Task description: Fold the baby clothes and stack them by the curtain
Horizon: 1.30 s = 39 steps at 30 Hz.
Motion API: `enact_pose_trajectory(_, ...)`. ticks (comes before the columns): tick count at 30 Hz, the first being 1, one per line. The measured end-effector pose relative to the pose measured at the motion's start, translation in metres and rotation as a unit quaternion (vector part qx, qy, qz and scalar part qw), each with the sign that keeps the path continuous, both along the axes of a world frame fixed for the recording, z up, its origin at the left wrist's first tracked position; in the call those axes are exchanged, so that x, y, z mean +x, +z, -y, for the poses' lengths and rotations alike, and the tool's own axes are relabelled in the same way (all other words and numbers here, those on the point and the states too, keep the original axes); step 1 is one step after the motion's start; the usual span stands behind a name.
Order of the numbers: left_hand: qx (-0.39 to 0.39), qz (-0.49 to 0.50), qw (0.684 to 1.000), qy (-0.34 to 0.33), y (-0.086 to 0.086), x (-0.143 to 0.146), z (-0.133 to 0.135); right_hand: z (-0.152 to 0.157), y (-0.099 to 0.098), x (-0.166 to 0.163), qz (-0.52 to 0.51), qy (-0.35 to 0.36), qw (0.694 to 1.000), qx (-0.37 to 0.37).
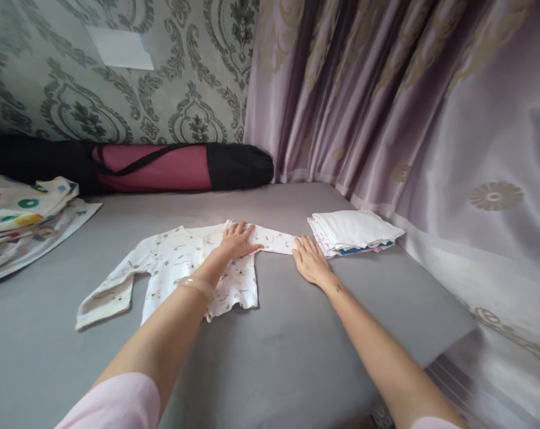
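A small white baby shirt (pixel 171 256) with a scattered print lies spread on the grey bed surface (pixel 287 333). Its left-side sleeve bends down toward the near left, and its right-side sleeve stretches straight out to the right. My left hand (pixel 239 241) lies flat on the shirt's shoulder, fingers spread. At the cuff end of the straight sleeve, my right hand (pixel 312 260) rests flat with its fingers stretched out. My left forearm covers part of the shirt's front and lower hem.
Just beyond my right hand sits a stack of folded clothes (pixel 356 231). Loose printed clothes (pixel 28 220) lie at the far left. A long black and maroon bag (pixel 162 167) runs along the wall. Purple curtains (pixel 386 107) hang along the right side, beside the bed's edge.
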State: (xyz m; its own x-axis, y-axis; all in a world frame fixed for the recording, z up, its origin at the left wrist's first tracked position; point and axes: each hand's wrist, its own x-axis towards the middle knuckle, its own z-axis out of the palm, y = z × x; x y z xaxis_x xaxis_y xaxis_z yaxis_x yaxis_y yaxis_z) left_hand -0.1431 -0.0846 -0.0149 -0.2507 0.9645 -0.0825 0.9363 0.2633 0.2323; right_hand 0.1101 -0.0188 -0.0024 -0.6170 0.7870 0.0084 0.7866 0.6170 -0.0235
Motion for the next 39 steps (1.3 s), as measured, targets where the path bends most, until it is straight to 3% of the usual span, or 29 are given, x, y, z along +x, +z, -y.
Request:
enact_pose_trajectory(4,0.001,0.019,1.000,-0.015,0.007,0.002,0.001,-0.002,-0.007,0.001,-0.010,-0.006,1.000,0.006)
enact_pose_trajectory(8,-0.002,0.085,0.996,-0.025,0.026,0.001,0.015,-0.006,-0.005,-0.001,0.011,0.005,1.000,0.022)
enact_pose_trajectory(11,0.047,0.073,0.995,-0.050,0.038,-0.012,0.049,-0.014,0.006,-0.005,0.042,0.013,0.999,-0.007)
enact_pose_trajectory(14,0.102,0.035,0.993,-0.050,0.043,-0.038,0.103,-0.018,0.021,-0.023,0.059,0.000,0.998,-0.032)
enact_pose_trajectory(18,0.152,-0.014,0.986,0.073,0.042,-0.075,0.179,0.001,0.031,-0.080,-0.005,0.073,0.997,-0.020)
enact_pose_trajectory(22,0.117,-0.060,0.960,0.247,0.036,-0.098,0.233,0.032,0.026,-0.152,-0.051,0.184,0.978,-0.079)
enact_pose_trajectory(26,0.052,-0.049,0.933,0.354,0.027,-0.109,0.269,0.047,0.012,-0.195,-0.052,0.174,0.977,-0.109)
enact_pose_trajectory(30,0.006,0.003,0.912,0.410,0.026,-0.113,0.287,0.044,0.002,-0.203,-0.036,0.161,0.981,-0.105)
enact_pose_trajectory(34,-0.012,0.056,0.890,0.452,0.033,-0.113,0.281,0.045,0.007,-0.210,-0.045,0.158,0.981,-0.103)
enact_pose_trajectory(37,0.006,0.094,0.903,0.418,0.047,-0.113,0.273,0.055,0.017,-0.220,-0.068,0.172,0.979,-0.087)
enact_pose_trajectory(39,0.082,0.023,0.929,0.361,0.057,-0.115,0.272,0.063,0.021,-0.226,-0.081,0.186,0.976,-0.073)
